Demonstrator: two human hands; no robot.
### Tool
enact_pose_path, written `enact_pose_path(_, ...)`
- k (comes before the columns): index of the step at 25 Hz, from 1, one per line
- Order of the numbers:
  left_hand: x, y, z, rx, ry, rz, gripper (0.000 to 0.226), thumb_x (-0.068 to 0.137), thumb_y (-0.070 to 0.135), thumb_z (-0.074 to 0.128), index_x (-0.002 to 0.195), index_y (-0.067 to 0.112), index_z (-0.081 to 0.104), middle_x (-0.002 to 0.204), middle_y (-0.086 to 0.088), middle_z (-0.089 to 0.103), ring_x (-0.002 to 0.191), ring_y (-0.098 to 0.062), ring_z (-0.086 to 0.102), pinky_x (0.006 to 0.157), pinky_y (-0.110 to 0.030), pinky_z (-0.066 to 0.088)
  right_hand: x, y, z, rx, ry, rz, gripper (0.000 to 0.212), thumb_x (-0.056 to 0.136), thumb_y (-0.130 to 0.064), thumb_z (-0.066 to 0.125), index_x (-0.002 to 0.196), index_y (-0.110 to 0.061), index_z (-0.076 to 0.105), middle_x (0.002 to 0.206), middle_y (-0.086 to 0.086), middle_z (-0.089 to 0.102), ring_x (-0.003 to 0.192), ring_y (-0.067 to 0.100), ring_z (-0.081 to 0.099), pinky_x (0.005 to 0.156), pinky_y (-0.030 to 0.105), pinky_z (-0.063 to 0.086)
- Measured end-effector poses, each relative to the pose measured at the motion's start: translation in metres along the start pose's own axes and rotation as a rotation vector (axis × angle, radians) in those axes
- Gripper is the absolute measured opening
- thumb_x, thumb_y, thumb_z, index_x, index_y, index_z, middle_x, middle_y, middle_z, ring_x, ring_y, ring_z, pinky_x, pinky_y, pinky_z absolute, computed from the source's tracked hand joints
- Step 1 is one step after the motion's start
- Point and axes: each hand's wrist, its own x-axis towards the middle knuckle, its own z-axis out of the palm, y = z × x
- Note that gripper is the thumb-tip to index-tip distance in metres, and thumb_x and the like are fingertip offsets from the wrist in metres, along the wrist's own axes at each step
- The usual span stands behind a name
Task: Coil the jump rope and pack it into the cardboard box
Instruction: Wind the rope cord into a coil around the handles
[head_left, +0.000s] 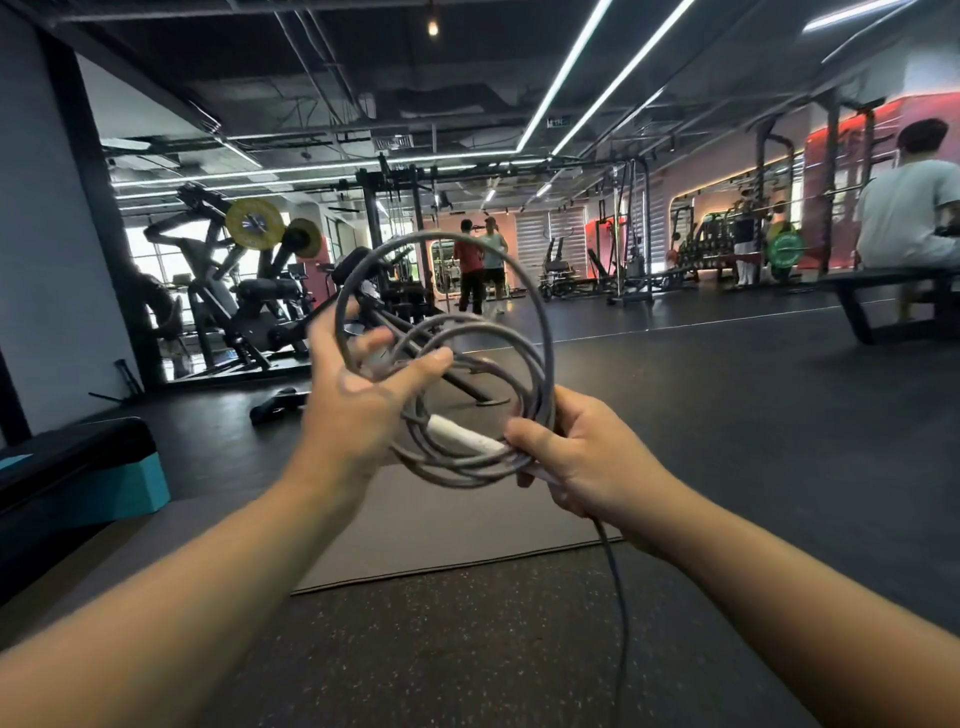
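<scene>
Gym floor, dark speckled rubber, with a grey mat (441, 525) lying under the hands; its near edge runs from 7 to 3 o'clock. Both arms reach out from the bottom corners.

Rope (540, 306): grey, thin, wound into several loose loops, one big loop on top, smaller ones bunched low. A white handle (464, 435) lies along the bottom of the coil, long axis from 10 to 4 o'clock. The coil is held in the air at frame centre, standing roughly upright and facing the camera. One loose strand (618, 597) hangs from the right hand down toward 6 o'clock and leaves the frame.

Left hand (358, 415): at the 9 o'clock side of the coil, fingers curled through the loops, thumb stretched across the strands toward 2 o'clock; blurred, but gripping rope. Right hand (582, 457): at 4 o'clock of the coil, pinching the bunched loops and the handle's end between thumb and fingers.

Room: open floor at 3 o'clock and behind the coil. Step platform (93, 467), black top with teal side, at 9 o'clock near the left arm. Bench (893, 296) with a seated person at 2 o'clock, well apart. Machines at 10 o'clock, far. No box in view.
</scene>
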Motion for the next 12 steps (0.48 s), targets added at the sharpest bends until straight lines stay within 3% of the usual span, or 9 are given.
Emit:
enact_pose_path(2,0.008,0.026,-0.018,0.26,-0.075,0.327,0.113,0.066,0.041,0.09,0.155,0.038,0.02,0.151,-0.002,0.042,0.137,-0.018,0.047,0.098,-0.025,0.047,0.002,-0.001,-0.009,-0.198,-0.093,-0.052,0.007,0.1,-0.008,0.059,0.093,-0.006,0.059,0.065,0.007,0.062,0.035,-0.001,0.052,0.041,0.011,0.038)
enact_pose_path(4,0.015,0.063,-0.024,0.591,-0.272,0.6,0.117,0.065,0.052,0.085,0.158,0.042,0.014,0.163,0.004,0.031,0.147,-0.012,0.032,0.114,-0.031,0.033,0.007,0.002,-0.014,-0.414,-0.158,-0.095,0.014,0.098,-0.017,0.063,0.085,-0.021,0.06,0.07,0.002,0.069,0.05,0.003,0.062,0.054,0.024,0.052)
enact_pose_path(5,0.018,0.08,-0.02,0.801,-0.428,0.642,0.116,0.067,0.056,0.084,0.158,0.043,0.015,0.162,0.009,0.032,0.146,-0.008,0.031,0.115,-0.031,0.029,0.01,0.003,-0.016,-0.514,-0.182,-0.093,0.016,0.096,-0.021,0.064,0.082,-0.028,0.059,0.073,0.0,0.072,0.058,0.008,0.068,0.061,0.033,0.057)
enact_pose_path(6,0.022,0.092,-0.012,1.022,-0.591,0.616,0.115,0.068,0.059,0.084,0.158,0.043,0.015,0.159,0.012,0.036,0.142,-0.006,0.034,0.113,-0.029,0.029,0.011,0.001,-0.016,-0.601,-0.207,-0.087,0.016,0.094,-0.026,0.065,0.08,-0.031,0.058,0.075,-0.001,0.073,0.064,0.012,0.071,0.067,0.038,0.059)
enact_pose_path(8,0.023,0.099,0.013,1.349,-0.866,0.404,0.118,0.067,0.06,0.084,0.159,0.04,0.013,0.156,0.01,0.045,0.137,-0.011,0.046,0.111,-0.029,0.035,0.011,-0.005,-0.012,-0.728,-0.245,-0.088,0.012,0.092,-0.033,0.066,0.083,-0.029,0.06,0.076,-0.002,0.074,0.069,0.013,0.072,0.069,0.039,0.058)
enact_pose_path(10,0.019,0.081,0.033,1.456,-0.988,0.169,0.118,0.067,0.053,0.088,0.159,0.034,0.017,0.148,0.009,0.053,0.129,-0.018,0.055,0.104,-0.031,0.042,0.01,-0.014,-0.008,-0.813,-0.255,-0.112,0.015,0.089,-0.04,0.067,0.092,-0.025,0.064,0.08,-0.001,0.074,0.074,0.017,0.071,0.069,0.041,0.058)
enact_pose_path(12,0.019,0.053,0.034,1.363,-1.0,0.053,0.098,0.066,0.044,0.092,0.147,0.03,0.038,0.127,0.009,0.064,0.11,-0.017,0.065,0.09,-0.03,0.049,0.01,-0.022,-0.007,-0.899,-0.256,-0.136,0.018,0.085,-0.041,0.068,0.092,-0.024,0.065,0.082,-0.003,0.07,0.075,0.019,0.065,0.066,0.04,0.055)
